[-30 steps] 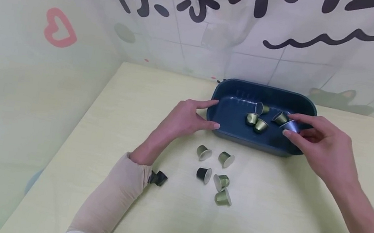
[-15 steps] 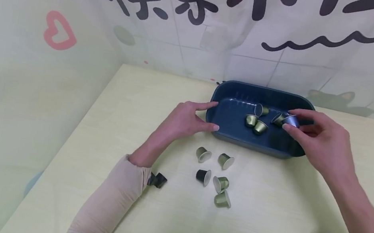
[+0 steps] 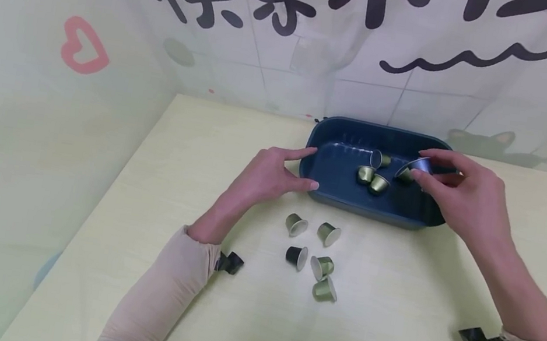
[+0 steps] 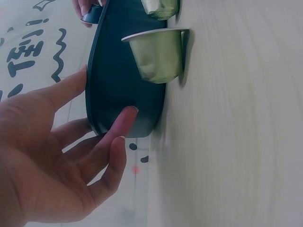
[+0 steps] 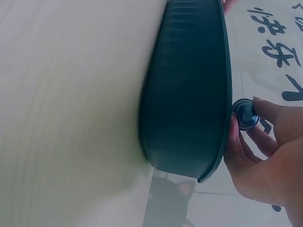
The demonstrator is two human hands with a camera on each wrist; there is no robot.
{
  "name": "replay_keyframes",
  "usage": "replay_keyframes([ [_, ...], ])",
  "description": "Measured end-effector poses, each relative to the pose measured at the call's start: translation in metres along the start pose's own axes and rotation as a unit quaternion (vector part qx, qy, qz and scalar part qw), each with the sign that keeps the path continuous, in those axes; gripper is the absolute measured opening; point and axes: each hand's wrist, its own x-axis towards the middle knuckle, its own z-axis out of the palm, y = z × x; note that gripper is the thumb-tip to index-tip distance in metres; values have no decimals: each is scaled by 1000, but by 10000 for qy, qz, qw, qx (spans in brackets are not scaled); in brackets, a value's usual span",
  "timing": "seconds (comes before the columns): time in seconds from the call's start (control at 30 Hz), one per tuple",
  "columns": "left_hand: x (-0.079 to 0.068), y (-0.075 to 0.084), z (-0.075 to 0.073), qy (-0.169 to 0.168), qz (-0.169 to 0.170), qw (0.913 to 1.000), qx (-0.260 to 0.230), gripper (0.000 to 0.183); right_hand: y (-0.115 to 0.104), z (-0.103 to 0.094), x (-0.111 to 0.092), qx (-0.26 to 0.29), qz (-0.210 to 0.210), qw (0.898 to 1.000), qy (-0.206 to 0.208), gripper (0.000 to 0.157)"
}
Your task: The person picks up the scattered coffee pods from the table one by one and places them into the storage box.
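A blue capsule [image 3: 421, 165] seems tilted above the tray [image 3: 335, 171].

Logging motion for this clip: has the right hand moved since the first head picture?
Yes: against the blue bin, the right hand has shifted forward in the head view.

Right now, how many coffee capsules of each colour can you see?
Green coffee capsules: 8 (4 on the table, 4 in the tray)
Black coffee capsule: 1
Blue coffee capsule: 1 (in the right hand)
Total: 10
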Motion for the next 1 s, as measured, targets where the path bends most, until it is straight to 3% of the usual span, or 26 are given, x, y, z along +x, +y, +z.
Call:
replay_keyframes([
  [0.33, 1, 0, -1, 16, -93, 10000, 8, 70, -3, 9, 8, 27, -32, 10000, -53, 47],
  [0.63, 1, 0, 2, -23, -60, 10000, -23, 70, -3, 17, 9, -465, -201, 9986, 120, 44],
  [1.0, 1, -1, 1, -16, -71, 10000, 36, 71, -4, 24, 17, -568, -232, 9981, 22, 44],
])
